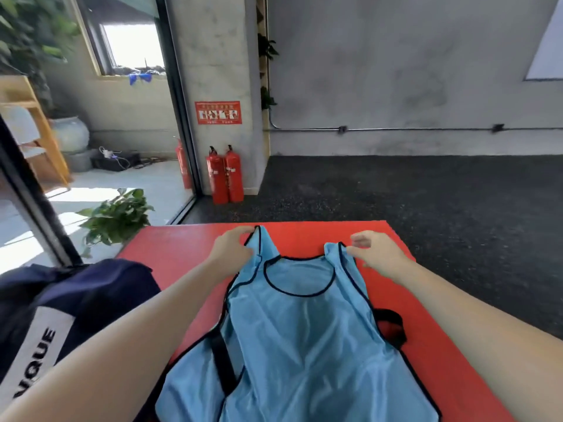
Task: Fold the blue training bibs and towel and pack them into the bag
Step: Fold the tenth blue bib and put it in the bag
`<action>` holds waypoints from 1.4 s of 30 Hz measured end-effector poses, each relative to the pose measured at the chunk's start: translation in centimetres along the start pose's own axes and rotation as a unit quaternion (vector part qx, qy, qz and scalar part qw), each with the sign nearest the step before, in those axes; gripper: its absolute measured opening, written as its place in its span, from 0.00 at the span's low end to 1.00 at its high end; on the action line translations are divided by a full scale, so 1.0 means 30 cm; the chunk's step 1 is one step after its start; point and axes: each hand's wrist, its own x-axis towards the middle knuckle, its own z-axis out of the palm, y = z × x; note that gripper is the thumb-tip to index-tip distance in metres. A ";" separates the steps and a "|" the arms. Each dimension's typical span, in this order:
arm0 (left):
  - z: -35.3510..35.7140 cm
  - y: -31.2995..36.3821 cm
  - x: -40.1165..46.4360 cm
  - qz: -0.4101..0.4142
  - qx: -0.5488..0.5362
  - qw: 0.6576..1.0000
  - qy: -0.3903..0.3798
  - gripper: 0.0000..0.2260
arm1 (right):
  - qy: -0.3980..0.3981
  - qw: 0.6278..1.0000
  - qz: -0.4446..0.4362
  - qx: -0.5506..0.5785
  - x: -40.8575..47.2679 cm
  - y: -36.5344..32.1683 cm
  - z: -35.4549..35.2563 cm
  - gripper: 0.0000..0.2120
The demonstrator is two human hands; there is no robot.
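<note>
A light blue training bib (301, 336) with black trim lies spread on the red mat (189, 248), its neck opening away from me. My left hand (233, 246) pinches the bib's left shoulder strap near the mat's far edge. My right hand (376, 252) pinches the right shoulder strap with thumb and fingertips. A dark navy bag (76, 303) with a white lettered panel sits at the left, partly on the mat. No towel shows.
A black strap loop (393, 327) pokes out from under the bib on the right. Two red fire extinguishers (225, 175) stand by a concrete pillar beyond the mat. A potted plant (117, 217) sits left of the mat. Dark carpet (426, 202) lies ahead and right.
</note>
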 end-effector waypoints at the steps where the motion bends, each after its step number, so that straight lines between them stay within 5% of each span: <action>1: 0.020 -0.013 -0.031 -0.010 0.000 1.000 -0.006 0.27 | -0.016 1.000 0.003 -0.002 -0.034 0.013 0.021 0.16; 13: 0.161 -0.104 -0.891 0.029 0.002 0.993 -0.111 0.12 | -0.135 0.988 -0.043 -0.065 -0.823 0.095 0.161 0.05; 18: 0.186 -0.122 -1.122 0.113 0.014 0.978 -0.175 0.07 | -0.174 0.980 -0.052 -0.084 -1.065 0.144 0.174 0.03; 25: 0.206 -0.159 -1.247 0.188 0.095 0.953 -0.220 0.18 | -0.223 0.959 -0.112 -0.132 -1.199 0.135 0.188 0.08; 29: 0.194 -0.177 -1.260 0.207 0.111 0.946 -0.222 0.11 | -0.227 0.944 -0.161 -0.178 -1.264 0.138 0.185 0.14; 34: 0.204 -0.153 -1.263 0.132 0.024 0.977 -0.168 0.05 | -0.210 0.947 -0.173 -0.169 -1.303 0.142 0.214 0.23; 42: 0.205 -0.083 -1.210 0.066 -0.079 0.988 -0.118 0.03 | -0.081 0.959 -0.226 -0.147 -1.329 0.059 0.337 0.17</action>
